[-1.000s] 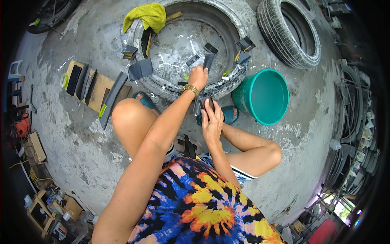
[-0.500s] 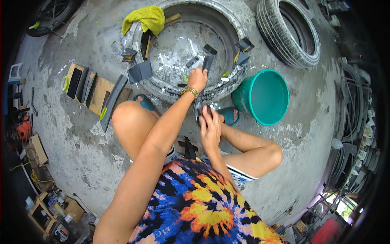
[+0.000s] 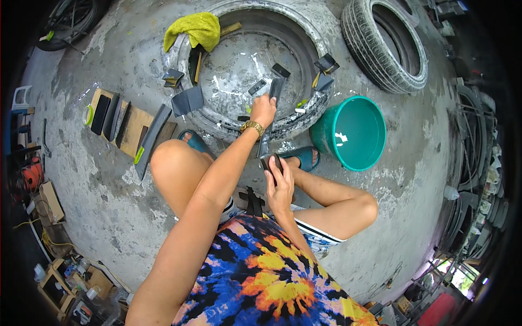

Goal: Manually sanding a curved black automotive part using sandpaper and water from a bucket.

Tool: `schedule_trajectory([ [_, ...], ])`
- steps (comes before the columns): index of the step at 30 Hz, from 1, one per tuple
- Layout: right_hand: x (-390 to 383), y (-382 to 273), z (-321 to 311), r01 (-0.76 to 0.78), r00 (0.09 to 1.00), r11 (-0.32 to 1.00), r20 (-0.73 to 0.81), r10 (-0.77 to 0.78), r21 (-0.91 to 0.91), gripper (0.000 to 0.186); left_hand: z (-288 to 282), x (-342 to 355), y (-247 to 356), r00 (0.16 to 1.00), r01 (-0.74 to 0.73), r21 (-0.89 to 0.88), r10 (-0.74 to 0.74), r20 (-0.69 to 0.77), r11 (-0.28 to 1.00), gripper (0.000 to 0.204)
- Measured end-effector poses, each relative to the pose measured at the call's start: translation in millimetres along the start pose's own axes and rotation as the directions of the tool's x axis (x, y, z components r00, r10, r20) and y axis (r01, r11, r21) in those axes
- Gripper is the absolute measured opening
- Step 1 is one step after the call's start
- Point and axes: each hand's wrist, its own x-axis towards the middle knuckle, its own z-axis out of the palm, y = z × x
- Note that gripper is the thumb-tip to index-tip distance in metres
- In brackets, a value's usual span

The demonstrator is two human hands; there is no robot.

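My left hand [image 3: 262,110], a gold watch at its wrist, grips a long dark grey strip [image 3: 277,87] that lies across the near rim of a tire [image 3: 318,35] on the floor. In my right hand [image 3: 280,190] is a dark block [image 3: 272,162], its fingers wrapped over the top. The block is at the strip's near end, between my feet; whether it touches is hard to make out. Inside the tire ring are a small black block [image 3: 280,70] and a dark slotted piece [image 3: 256,87]. Folded dark sheets [image 3: 187,101] rest on the tire's rim.
A green bucket [image 3: 322,130] of water stands right of the tire. A yellow-green cloth [image 3: 193,30] drapes over the rim. On the left, dark strips lie on a wooden board [image 3: 138,117]. Another tire [image 3: 359,49] is at the far right.
My right hand and the block have shifted slightly toward me along the strip. My left hand keeps its hold, nearly in place.
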Motion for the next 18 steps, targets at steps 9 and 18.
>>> schedule_trajectory([
  [9,32.5,-2.1,-25.3,0.030,0.999,0.996,0.009,-0.031,0.081,0.038,-10.5,1.3,-9.0,0.999,-0.005,-0.098,0.010,0.052,0.995,0.032],
  [18,28.6,-9.6,-7.4,0.067,0.998,0.995,-0.014,-0.068,-0.068,0.043,-8.6,5.2,-12.1,0.994,-0.039,-0.028,0.041,0.100,0.999,0.033],
])
